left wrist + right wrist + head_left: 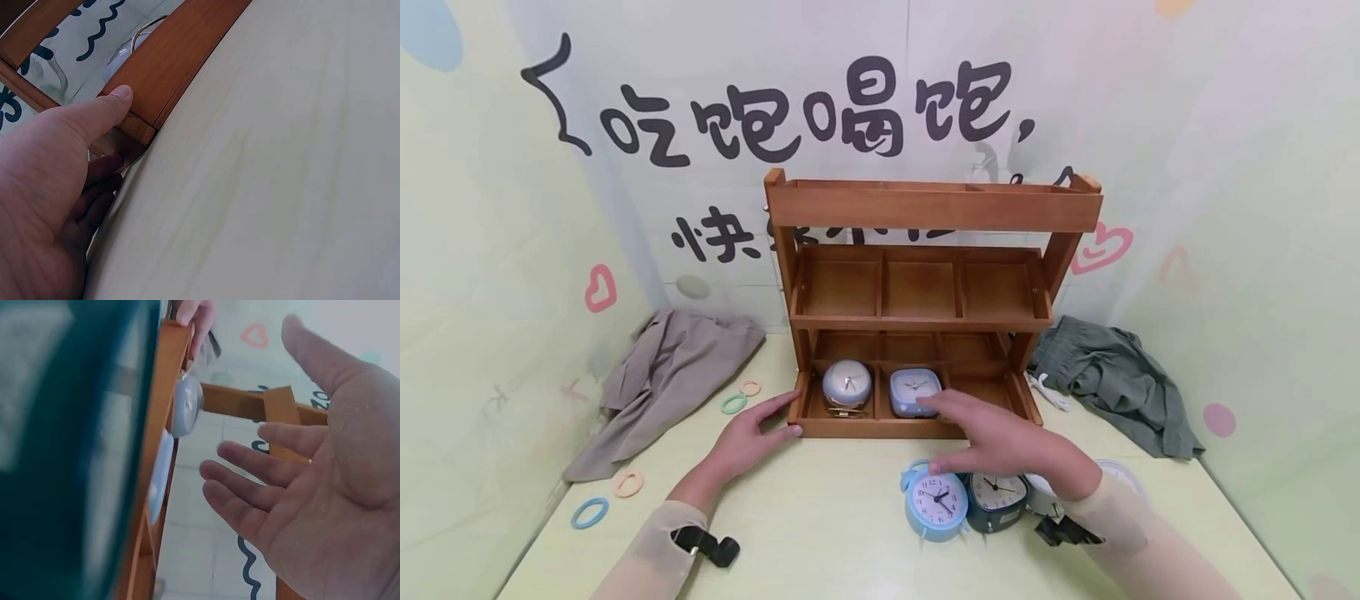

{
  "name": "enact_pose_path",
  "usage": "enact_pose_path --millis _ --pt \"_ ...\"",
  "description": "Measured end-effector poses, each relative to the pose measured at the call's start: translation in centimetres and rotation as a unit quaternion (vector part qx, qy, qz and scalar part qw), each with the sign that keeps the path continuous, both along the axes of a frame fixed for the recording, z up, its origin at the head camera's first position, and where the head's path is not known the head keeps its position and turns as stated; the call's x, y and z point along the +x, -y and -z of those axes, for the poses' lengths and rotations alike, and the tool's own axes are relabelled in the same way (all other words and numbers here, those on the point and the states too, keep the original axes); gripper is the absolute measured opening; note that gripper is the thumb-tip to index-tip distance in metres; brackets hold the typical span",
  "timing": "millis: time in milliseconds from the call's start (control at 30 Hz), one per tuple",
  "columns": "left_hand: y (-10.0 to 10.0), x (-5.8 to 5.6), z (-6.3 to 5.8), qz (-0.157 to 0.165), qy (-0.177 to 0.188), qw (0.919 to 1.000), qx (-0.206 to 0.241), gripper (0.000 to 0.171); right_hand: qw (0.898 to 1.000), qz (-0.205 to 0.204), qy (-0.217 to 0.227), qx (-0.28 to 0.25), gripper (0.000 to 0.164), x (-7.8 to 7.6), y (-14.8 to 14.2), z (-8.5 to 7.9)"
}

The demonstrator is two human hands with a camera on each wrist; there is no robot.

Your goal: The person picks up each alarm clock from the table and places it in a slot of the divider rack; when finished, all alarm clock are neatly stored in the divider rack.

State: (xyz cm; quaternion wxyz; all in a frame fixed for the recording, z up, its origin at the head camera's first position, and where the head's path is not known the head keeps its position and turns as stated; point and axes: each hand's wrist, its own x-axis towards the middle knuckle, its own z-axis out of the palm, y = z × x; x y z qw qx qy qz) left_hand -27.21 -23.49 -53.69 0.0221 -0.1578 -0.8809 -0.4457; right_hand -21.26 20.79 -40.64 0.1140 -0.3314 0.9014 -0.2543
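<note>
My left hand [747,437] grips the left front corner of the brown wooden shelf [936,208], thumb on the front board and fingers at the side. In the bottom tier, a round bluish-white clock [847,384] sits in the left compartment, and a square lavender-blue clock [915,392] in the middle one. My right hand [1000,432] hovers before the square clock, fingers spread, palm bare in the right wrist view. Below it on the table stand a light blue alarm clock [936,502] and a dark teal clock [996,500]. A white clock [1123,475] is mostly hidden by my right forearm.
A taupe cloth [677,375] lies left of the shelf and a dark grey cloth [1112,379] right of it, with a white cord [1048,392] nearby. Several coloured rings, among them a blue ring [590,513], lie on the table's left. Printed walls enclose the table.
</note>
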Motion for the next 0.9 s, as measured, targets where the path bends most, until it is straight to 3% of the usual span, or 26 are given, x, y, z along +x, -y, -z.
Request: enact_pose_path --millis 200,267,600,900 --pt "0.0 -0.1 0.0 0.001 -0.001 1.0 -0.001 0.07 0.998 -0.025 0.044 0.038 0.099 2.2 -0.1 1.6" --pt "0.0 -0.1 0.0 0.001 -0.003 1.0 -0.001 0.07 0.997 -0.033 0.039 0.059 0.1 2.6 0.1 2.2" --pt "-0.1 0.2 0.4 -0.001 0.0 1.0 0.003 0.07 0.991 -0.055 -0.026 0.116 0.103 3.5 1.0 4.7" --pt "0.0 0.1 0.2 -0.004 0.0 1.0 -0.002 0.07 0.989 -0.084 -0.095 0.083 0.094 3.4 1.1 4.9"
